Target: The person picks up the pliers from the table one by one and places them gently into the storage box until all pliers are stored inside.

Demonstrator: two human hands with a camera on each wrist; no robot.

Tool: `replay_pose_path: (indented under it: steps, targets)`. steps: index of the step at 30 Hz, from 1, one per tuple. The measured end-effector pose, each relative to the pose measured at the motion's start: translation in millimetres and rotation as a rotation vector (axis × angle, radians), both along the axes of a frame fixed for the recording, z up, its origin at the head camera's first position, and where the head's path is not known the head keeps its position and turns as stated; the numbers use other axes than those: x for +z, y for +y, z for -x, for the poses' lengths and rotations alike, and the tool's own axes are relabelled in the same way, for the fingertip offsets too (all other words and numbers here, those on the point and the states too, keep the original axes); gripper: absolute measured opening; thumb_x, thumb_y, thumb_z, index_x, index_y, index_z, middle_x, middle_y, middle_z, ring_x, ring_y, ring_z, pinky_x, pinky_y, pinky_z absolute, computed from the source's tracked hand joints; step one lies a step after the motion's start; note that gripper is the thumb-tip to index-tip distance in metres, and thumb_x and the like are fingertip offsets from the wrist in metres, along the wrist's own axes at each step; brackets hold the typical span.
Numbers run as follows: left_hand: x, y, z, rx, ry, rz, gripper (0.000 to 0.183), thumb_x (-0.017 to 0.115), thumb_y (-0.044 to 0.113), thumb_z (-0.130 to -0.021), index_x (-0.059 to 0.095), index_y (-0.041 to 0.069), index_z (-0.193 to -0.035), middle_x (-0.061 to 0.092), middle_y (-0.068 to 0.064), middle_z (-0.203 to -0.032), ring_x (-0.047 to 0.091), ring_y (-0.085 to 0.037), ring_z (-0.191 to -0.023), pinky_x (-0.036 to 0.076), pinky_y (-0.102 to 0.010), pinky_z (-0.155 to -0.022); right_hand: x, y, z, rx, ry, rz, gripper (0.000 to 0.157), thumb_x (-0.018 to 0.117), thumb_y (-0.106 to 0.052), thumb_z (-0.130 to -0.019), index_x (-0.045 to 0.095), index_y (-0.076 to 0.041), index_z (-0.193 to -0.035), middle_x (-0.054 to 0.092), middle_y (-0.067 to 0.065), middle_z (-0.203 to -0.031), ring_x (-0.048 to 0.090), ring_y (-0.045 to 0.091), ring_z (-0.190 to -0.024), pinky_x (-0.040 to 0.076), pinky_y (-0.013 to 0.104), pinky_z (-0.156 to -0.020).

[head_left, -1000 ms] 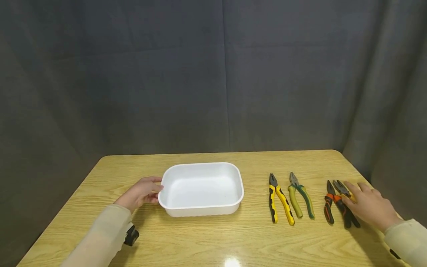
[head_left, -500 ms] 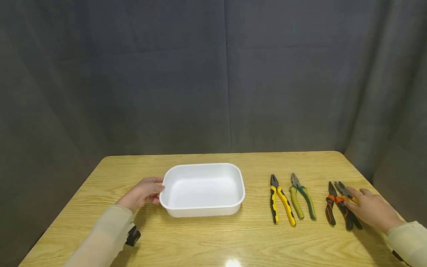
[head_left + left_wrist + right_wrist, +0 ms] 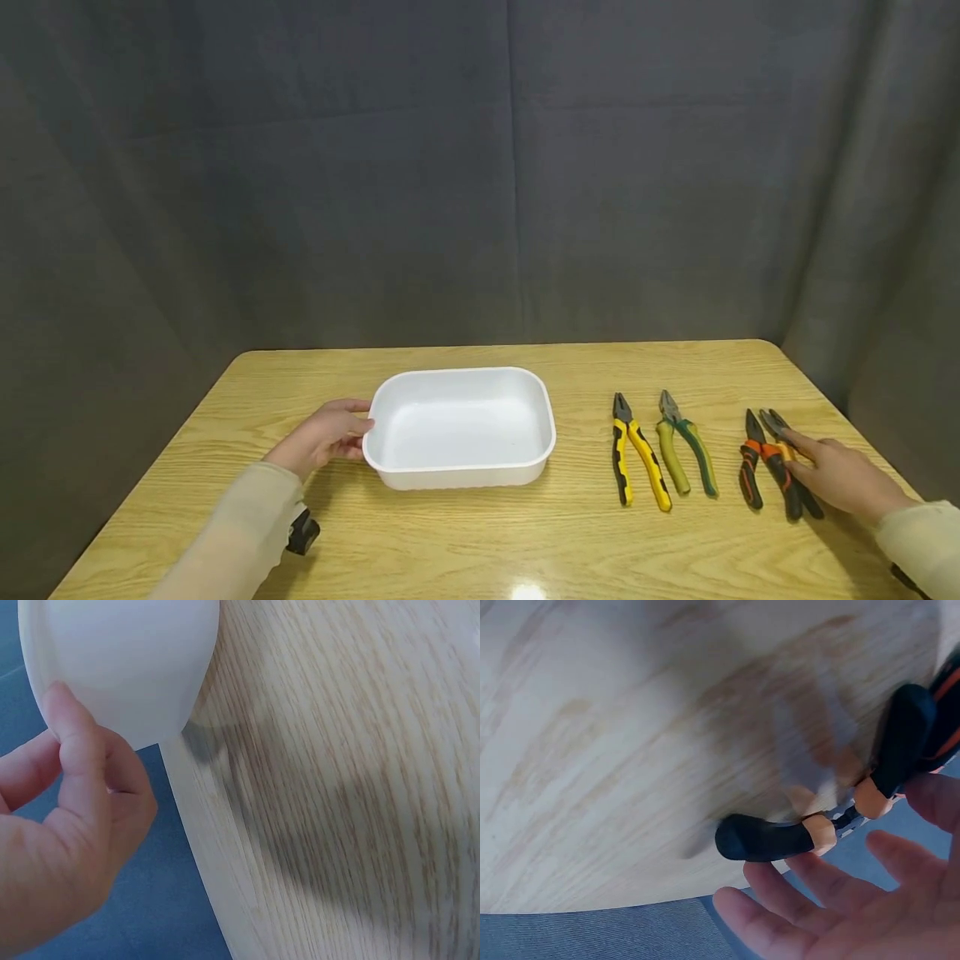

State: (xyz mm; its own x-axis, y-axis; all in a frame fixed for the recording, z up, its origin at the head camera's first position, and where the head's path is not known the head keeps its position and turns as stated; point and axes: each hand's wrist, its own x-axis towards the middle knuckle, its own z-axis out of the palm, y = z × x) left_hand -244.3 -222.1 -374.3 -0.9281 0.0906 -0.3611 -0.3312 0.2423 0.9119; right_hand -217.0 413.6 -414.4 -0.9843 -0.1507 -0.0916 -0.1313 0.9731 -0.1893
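A white plastic tub [image 3: 461, 477] stands on the table, its left end held by my left hand [image 3: 324, 437]. In the left wrist view the thumb of the left hand [image 3: 82, 802] lies over the rim, with fingers outside. At the far right, my right hand [image 3: 843, 477] is on pliers with black and yellow-orange handles [image 3: 808, 498]. The right wrist view has the fingers of the right hand [image 3: 840, 907] at one pliers handle [image 3: 769, 838] and the thumb by the other. Red-and-black pliers [image 3: 772, 467] lie close along their left side.
Yellow-and-black pliers [image 3: 637, 454] and green-handled pliers [image 3: 686, 450] lie spread between the tub and the right hand. The wooden table [image 3: 450, 550] has a dark grey curtain [image 3: 375, 183] behind it and along its sides.
The right hand's spread fingers have drawn together around the rightmost pliers. The view has shifted slightly; the left hand and tub stay together.
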Motion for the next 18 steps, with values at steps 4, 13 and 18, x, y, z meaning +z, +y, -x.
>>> replay_pose_path:
  steps: [4, 13, 18]
  targets:
    - [0.1, -0.6, 0.1, 0.000, 0.002, -0.003, 0.050, 0.049, -0.002, -0.098, 0.029, -0.014, -0.142, 0.056, -0.013, -0.089, 0.055, -0.013, -0.064, 0.053, -0.018, -0.054, -1.1, 2.0, 2.6, 0.011, -0.010, 0.023, 0.058, 0.055, -0.028, -0.099, 0.041, 0.015, -0.134, 0.050, 0.045, -0.107, 0.054, 0.060, -0.091, 0.048, 0.063, -0.071]
    - [2.2, -1.1, -0.5, 0.016, -0.001, 0.009, 0.050, 0.050, -0.002, -0.098, 0.030, -0.013, -0.143, 0.056, -0.012, -0.087, 0.055, -0.012, -0.062, 0.053, -0.018, -0.053, -3.3, 1.4, 7.6, 0.033, 0.023, 0.029, 0.052, 0.059, -0.016, -0.094, 0.044, 0.017, -0.130, 0.050, 0.044, -0.102, 0.053, 0.060, -0.089, 0.048, 0.063, -0.072]
    - [2.5, -0.2, -0.4, 0.008, -0.002, -0.002, 0.050, 0.049, -0.002, -0.098, 0.030, -0.014, -0.143, 0.056, -0.013, -0.088, 0.055, -0.013, -0.064, 0.053, -0.018, -0.054, -6.4, 4.5, 6.7, 0.041, 0.018, -0.002, 0.049, 0.056, -0.017, -0.095, 0.045, 0.016, -0.129, 0.047, 0.046, -0.104, 0.054, 0.059, -0.085, 0.046, 0.065, -0.072]
